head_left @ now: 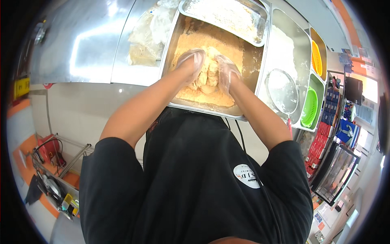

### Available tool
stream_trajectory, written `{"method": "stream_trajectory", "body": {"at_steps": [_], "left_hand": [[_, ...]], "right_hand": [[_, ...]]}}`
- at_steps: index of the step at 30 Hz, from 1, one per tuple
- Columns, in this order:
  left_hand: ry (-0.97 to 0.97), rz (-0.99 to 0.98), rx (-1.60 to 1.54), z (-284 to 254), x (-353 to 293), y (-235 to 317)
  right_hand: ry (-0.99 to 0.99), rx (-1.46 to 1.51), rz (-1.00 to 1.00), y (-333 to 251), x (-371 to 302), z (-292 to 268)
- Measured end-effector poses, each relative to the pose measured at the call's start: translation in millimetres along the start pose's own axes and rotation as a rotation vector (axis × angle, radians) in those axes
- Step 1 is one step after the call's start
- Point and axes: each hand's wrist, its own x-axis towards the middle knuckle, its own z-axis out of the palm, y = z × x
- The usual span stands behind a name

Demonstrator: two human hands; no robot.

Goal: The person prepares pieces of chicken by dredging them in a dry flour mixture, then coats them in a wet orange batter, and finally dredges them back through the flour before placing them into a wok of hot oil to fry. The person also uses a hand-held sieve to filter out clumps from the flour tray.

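Note:
A deep metal pan [252, 77] in front of me holds a layer of orange-yellow breading powder [191, 42]. Near its middle lies a heap of coated pieces [209, 75], thickly covered in the powder; what is under the coating cannot be made out. Both hands wear thin clear plastic gloves. My left hand [194, 61] is closed against the heap's left side, and my right hand [227, 70] cups its right side. Fingertips on both hands are partly hidden by the powder and the pieces.
A shallow metal tray [263, 28] with pale crumbs overlaps the pan's far edge. To the right, a white-powder bin [280, 46] holds a round sieve [283, 91]. Beyond are green [310, 107] and yellow baskets [316, 59]. A plastic bag [148, 36] lies left on the steel counter [95, 49].

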Motion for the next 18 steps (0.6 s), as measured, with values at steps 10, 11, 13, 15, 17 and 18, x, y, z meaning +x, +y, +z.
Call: {"method": "stream_trajectory", "body": {"at_steps": [10, 11, 13, 15, 17, 18], "left_hand": [[0.138, -0.235, 0.258, -2.6, -2.9, 18.1], [0.076, -0.263, -0.023, 6.7, -2.5, 9.5], [0.016, -0.23, -0.103, 16.8, 9.3, -6.9], [-0.068, -0.243, -0.318, 21.9, 13.8, -14.4], [0.012, -0.23, -0.231, 23.4, 16.7, -2.4], [0.099, -0.222, -0.149, 23.1, 17.6, 3.8]], "right_hand": [[0.167, 0.169, 0.29, -11.6, -12.4, -29.7], [0.182, 0.071, 0.133, -7.5, -23.5, -17.8], [0.08, 0.245, 0.124, -4.3, -21.5, -0.6], [-0.019, 0.422, 0.111, 0.2, -18.6, 2.9], [-0.162, 0.457, -0.023, -1.8, -11.7, 2.6], [-0.162, 0.459, -0.031, -4.7, -9.1, -2.6]]}}
